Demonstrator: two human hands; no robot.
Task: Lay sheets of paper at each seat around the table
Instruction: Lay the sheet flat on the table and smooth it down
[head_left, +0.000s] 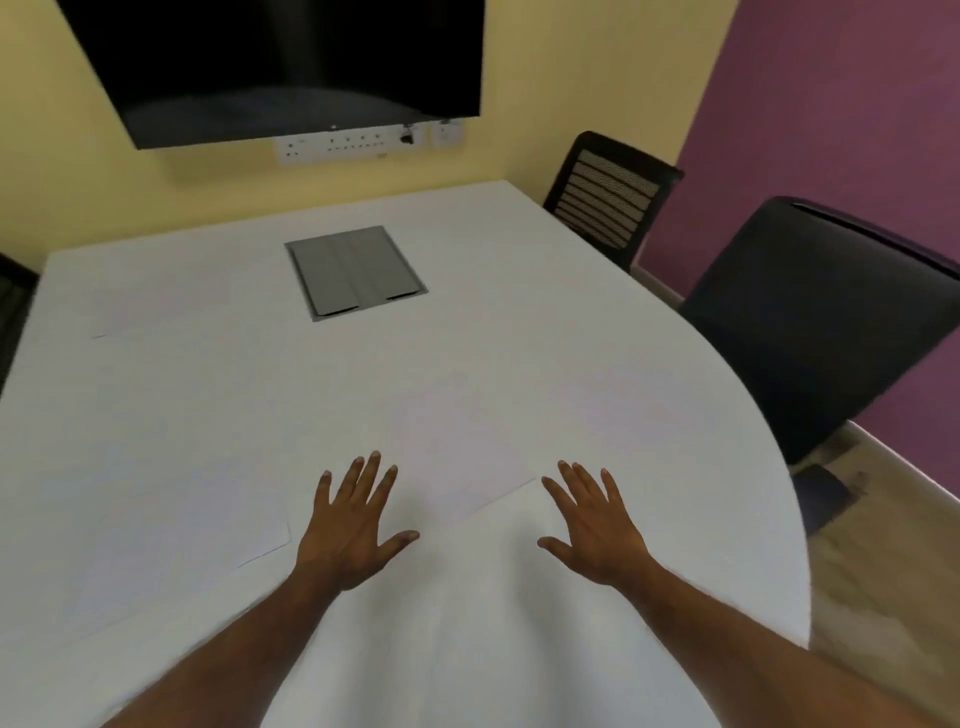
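Observation:
Pale sheets of paper lie flat on the white table (597, 322). One sheet (457, 452) rests between and just beyond my hands. A second sheet (171, 530) lies at the near left, and a third sheet (156, 306) is faintly visible at the far left. My left hand (353, 525) hovers with fingers spread beside the middle sheet's left edge. My right hand (592, 525) is spread the same way near that sheet's right corner. Neither hand holds anything.
A grey cable hatch (356, 273) is set into the tabletop's middle. Two dark chairs, the nearer chair (826, 322) and the farther chair (608, 197), stand along the right side. A black screen (280, 62) hangs on the far yellow wall. A dark chair edge (13, 306) shows at left.

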